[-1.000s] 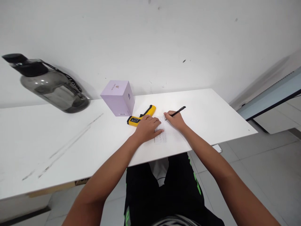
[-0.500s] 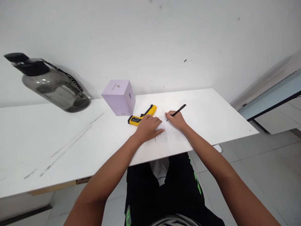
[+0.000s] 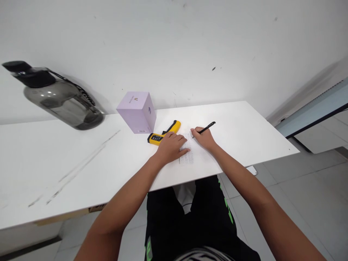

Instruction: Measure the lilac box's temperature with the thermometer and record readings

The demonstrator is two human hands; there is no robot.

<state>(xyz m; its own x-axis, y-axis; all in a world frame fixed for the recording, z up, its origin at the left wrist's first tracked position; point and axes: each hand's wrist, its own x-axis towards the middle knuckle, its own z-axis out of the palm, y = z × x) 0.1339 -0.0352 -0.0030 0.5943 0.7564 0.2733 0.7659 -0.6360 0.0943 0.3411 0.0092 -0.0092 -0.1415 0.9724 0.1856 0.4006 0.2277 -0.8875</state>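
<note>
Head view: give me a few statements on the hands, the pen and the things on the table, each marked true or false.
1. The right hand holds a black pen with its tip down on the paper. True.
2. The left hand grips the yellow tool. False: it lies flat on the paper, with the tool just behind it.
3. The purple box stands left of the yellow tool. True.
4. The dark jug sits between the two hands. False: it is far to the left, near the wall.
5. The table is white. True.
</note>
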